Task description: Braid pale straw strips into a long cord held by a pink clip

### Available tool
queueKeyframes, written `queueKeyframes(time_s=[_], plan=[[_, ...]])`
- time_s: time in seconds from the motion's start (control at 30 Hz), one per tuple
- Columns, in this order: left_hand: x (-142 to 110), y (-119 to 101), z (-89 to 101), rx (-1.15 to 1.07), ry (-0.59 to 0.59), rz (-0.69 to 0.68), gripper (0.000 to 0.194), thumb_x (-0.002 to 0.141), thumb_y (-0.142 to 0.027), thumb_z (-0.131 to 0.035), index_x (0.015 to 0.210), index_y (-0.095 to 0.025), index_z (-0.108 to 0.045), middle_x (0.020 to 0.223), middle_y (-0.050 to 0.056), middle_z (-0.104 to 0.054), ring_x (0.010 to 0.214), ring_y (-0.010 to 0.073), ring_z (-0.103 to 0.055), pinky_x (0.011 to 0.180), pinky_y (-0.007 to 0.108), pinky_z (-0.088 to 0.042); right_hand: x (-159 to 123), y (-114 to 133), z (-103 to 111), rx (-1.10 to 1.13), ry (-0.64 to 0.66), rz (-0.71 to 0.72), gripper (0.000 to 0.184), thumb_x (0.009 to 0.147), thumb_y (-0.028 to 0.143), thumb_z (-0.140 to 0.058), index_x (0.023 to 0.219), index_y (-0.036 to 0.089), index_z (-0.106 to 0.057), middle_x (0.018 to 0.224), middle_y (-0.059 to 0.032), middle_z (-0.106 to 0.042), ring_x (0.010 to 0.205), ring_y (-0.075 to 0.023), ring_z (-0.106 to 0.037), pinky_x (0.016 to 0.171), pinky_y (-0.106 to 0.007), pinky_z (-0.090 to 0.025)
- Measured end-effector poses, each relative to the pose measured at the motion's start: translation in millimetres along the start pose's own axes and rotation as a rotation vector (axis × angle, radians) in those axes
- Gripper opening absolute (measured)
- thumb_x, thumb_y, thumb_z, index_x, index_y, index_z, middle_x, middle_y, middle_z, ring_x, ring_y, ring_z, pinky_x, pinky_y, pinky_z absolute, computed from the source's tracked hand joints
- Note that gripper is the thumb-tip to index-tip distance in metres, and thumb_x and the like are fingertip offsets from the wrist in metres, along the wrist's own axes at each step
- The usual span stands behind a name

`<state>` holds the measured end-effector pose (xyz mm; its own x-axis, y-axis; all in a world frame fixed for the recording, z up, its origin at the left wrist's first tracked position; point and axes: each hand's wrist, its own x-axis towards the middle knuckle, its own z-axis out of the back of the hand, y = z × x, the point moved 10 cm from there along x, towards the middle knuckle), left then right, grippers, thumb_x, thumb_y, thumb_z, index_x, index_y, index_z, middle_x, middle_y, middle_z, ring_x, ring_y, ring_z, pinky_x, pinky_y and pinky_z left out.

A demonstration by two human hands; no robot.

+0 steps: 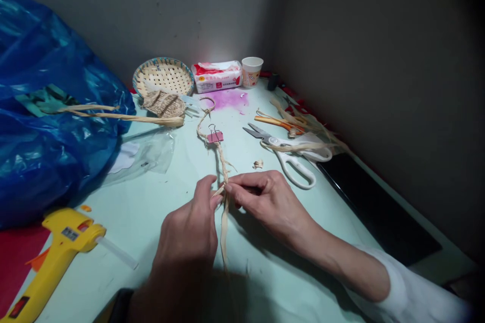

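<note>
Braid (222, 156) mid-table (182, 166), running down from pink clip (215, 137) to the fingers, loose end (224, 232) hanging below. Left to right: blue bag (56, 146), glue gun (62, 250) near it, basket (164, 78) at back, left hand (191, 227) pinching a strand (217, 192) beside the braid, tissue pack (217, 79) and cup (251, 76) at back, right hand (275, 202) thumb and forefinger pinched on braid, scissors (273, 141) just beyond, black slab (379, 207) far right
</note>
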<state>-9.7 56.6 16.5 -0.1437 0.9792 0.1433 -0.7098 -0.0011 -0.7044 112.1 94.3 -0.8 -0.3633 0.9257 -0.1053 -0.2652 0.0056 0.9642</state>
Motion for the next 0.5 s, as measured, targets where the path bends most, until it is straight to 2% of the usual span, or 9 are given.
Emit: queueKeyframes(time_s=[0.07,0.13,0.2,0.3,0.37,0.43,0.5], plan=[[-3,-9,3.1,0.137,-0.020,-0.097,0.012,0.085,-0.026,-0.054,0.084,-0.027,-0.065,0.062,0.002,-0.062,0.058,0.0216,-0.054,0.058,0.027,-0.026,0,-2,1,-0.011,-0.012,-0.006,0.027,0.085,0.027,-0.052,0.069,0.014,-0.069,0.061,0.0003,-0.057,0.061,-0.0123,-0.046,0.058,-0.024,-0.034],[-7,-18,2.6,0.255,-0.025,-0.186,0.019,0.086,-0.023,-0.053,0.068,-0.025,-0.061,0.055,0.001,-0.054,0.054,0.0189,-0.047,0.054,0.027,-0.021,0,-6,0,-0.001,-0.008,-0.026,0.028,0.085,0.027,-0.051,0.066,0.014,-0.068,0.062,-0.0001,-0.059,0.061,-0.0123,-0.047,0.059,-0.024,-0.034],[-11,-26,1.2,0.312,-0.046,-0.254,0.023,0.084,-0.021,-0.055,0.062,-0.023,-0.056,0.048,0.000,-0.046,0.049,0.0166,-0.040,0.051,0.029,-0.016,-1,-9,-2,0.035,0.012,-0.051,0.027,0.085,0.026,-0.051,0.066,0.014,-0.067,0.062,-0.0001,-0.059,0.061,-0.0120,-0.046,0.059,-0.025,-0.034],[-22,-37,5.0,0.316,-0.194,-0.376,0.016,0.081,-0.018,-0.060,0.065,-0.022,-0.060,0.047,-0.001,-0.043,0.045,0.0154,-0.035,0.049,0.031,-0.010,-1,-11,-4,0.136,0.041,-0.078,0.026,0.084,0.024,-0.053,0.064,0.014,-0.064,0.061,0.0008,-0.057,0.061,-0.0109,-0.045,0.060,-0.024,-0.033],[-32,-45,0.6,0.420,-0.270,-0.485,0.012,0.081,-0.012,-0.057,0.080,-0.020,-0.066,0.052,0.000,-0.050,0.047,0.0164,-0.042,0.048,0.032,-0.013,-2,-13,-6,0.224,0.070,-0.102,0.027,0.084,0.023,-0.054,0.061,0.013,-0.063,0.058,0.0018,-0.053,0.059,-0.0097,-0.043,0.060,-0.023,-0.033],[-40,-50,-13.9,0.609,-0.252,-0.561,0.017,0.082,-0.008,-0.053,0.087,-0.017,-0.066,0.054,0.000,-0.052,0.048,0.0171,-0.047,0.048,0.032,-0.018,-2,-15,-10,0.322,0.106,-0.127,0.027,0.085,0.025,-0.055,0.063,0.012,-0.066,0.057,0.0019,-0.051,0.058,-0.0092,-0.042,0.060,-0.023,-0.034],[-44,-52,-26.5,0.758,-0.208,-0.578,0.018,0.082,-0.005,-0.050,0.080,-0.017,-0.063,0.052,-0.002,-0.050,0.045,0.0171,-0.047,0.049,0.033,-0.022,-3,-18,-14,0.412,0.124,-0.144,0.025,0.085,0.027,-0.056,0.072,0.012,-0.072,0.063,-0.0007,-0.058,0.062,-0.0105,-0.048,0.063,-0.024,-0.037]])
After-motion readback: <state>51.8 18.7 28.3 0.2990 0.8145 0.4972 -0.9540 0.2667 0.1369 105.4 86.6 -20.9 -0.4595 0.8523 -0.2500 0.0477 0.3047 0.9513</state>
